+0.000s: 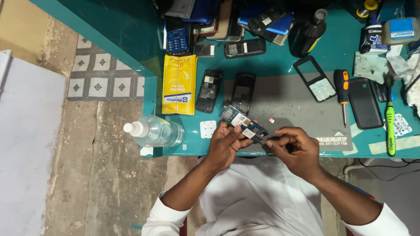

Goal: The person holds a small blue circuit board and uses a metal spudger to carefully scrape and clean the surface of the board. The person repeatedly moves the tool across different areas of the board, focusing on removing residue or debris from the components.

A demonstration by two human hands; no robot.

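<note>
Circuit board [239, 121] pinched in left hand [225, 144] grip; right hand [295, 146] grip closed on tweezers [261, 139] at board's edge.

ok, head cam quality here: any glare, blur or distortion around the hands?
Head view: even, soft light, faint shadows; left hand, right hand and the circuit board between them look sharp; mild glare on the clear bottle; bench edge bows slightly, wide-lens distortion; no motion blur visible.

Tool tip [260, 138] between right fingers [280, 139] too small.
</note>
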